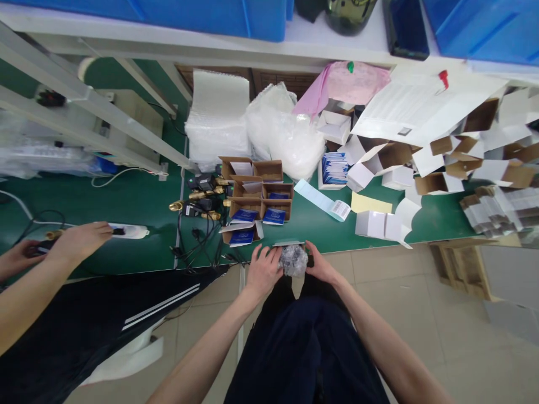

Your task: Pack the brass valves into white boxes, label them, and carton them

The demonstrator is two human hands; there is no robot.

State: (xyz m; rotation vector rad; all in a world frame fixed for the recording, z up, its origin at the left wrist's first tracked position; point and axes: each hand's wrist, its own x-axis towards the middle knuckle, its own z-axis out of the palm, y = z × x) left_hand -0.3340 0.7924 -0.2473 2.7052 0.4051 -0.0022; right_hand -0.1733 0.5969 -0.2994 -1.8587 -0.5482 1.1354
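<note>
At the bench's front edge, a crumpled bubble-wrapped bundle (293,260) sits between my hands. A thin white box flap (288,243) shows along its far side, and the bundle seems to be in a small box whose walls are mostly hidden. My left hand (264,270) grips from the left, its fingertips against the wrap. From the right, my right hand (320,266) closes on the box's other side. Beyond my left hand stand several open brown boxes (275,171), some with blue booklets (274,216) on top.
Brass fittings with black cables (202,196) lie to the left. A co-worker's hands (80,241) work further left. Bubble-wrap sheets (219,112), a booklet-filled box (334,170), a label strip (320,199) and unfolded white boxes (385,224) cover the bench. A shelf (252,53) overhangs the back.
</note>
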